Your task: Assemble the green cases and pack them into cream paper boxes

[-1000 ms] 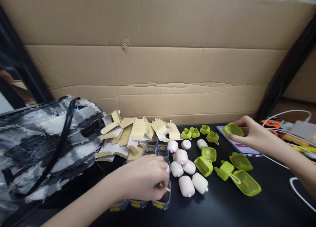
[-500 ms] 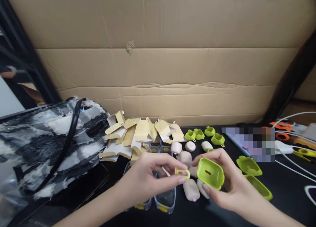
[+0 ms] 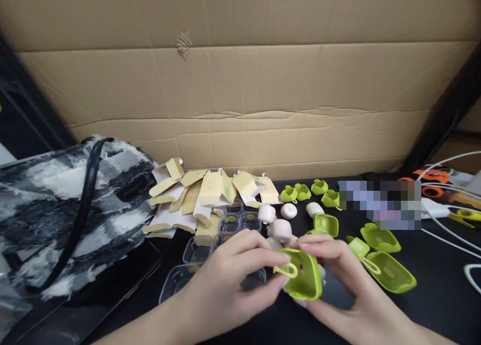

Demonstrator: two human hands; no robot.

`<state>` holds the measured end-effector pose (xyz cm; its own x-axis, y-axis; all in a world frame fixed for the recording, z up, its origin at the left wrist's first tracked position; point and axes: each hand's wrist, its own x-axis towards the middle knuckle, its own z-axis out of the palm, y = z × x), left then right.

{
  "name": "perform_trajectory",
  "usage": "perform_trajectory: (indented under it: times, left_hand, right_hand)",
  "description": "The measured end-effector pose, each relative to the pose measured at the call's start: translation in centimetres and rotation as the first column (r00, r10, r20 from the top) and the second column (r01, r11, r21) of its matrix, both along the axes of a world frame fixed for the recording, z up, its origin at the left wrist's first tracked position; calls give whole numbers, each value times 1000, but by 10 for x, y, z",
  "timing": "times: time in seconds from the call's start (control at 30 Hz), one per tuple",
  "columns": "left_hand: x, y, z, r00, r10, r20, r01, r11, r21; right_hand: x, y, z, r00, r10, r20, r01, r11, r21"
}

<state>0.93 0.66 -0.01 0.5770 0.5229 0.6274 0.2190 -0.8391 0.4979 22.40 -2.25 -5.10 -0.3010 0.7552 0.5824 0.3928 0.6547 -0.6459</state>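
My left hand (image 3: 236,275) pinches a small pale yellow loop (image 3: 292,271) between thumb and fingertips. The loop is at the left side of a lime-green rounded square cover (image 3: 311,281); whether its end is in the cover's slot I cannot tell. My right hand (image 3: 349,277) grips this cover by its edges, its hollow side turned to the left. Behind the hands lie several off-white rounded pieces (image 3: 281,230). More green covers lie to the right, among them an open two-part one (image 3: 391,272) and a small one with a yellow loop (image 3: 358,247).
Clear plastic boxes (image 3: 198,250) stand left of my hands, one partly behind my left wrist. Opened yellow cartons (image 3: 210,189) are piled behind them. A patchwork bag (image 3: 75,200) lies at left. Cables and a white plug (image 3: 434,208) lie at right. A cardboard wall (image 3: 240,84) closes the back.
My left hand has brought the yellow loop right up to the green cover. The cover has moved left and turned more sideways. The head view has tipped down slightly.
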Motion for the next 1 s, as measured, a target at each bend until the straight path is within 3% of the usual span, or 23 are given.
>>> perform_trajectory:
  times: [0.1, 0.27, 0.4, 0.7, 0.87, 1.0]
  left_hand:
    - [1, -2, -3, 996, 15, -84, -8, 997, 82]
    - [1, -6, -3, 961, 79, -266, -8, 966, 259]
    - [1, -8, -2, 945, 110, -309, -12, 953, 304]
    - [3, -6, -4, 943, 44, -331, 31, 975, 218]
    - [7, -10, -7, 974, 23, -225, 11, 989, 148]
    - [7, -12, -3, 993, 3, -115, -2, 1000, 7]
  right_hand:
    - [-2, -2, 2, 999, -4, 48, -2, 992, 124]
    - [-7, -3, 4, 997, 13, 73, -24, 988, 152]
    - [-8, -2, 4, 996, 15, 84, -29, 984, 174]
    - [-9, -6, 15, 987, 21, 159, -54, 977, 205]
    - [-9, -7, 12, 995, 20, 101, -45, 969, 245]
    - [-3, -4, 6, 998, -21, 63, 4, 966, 259]
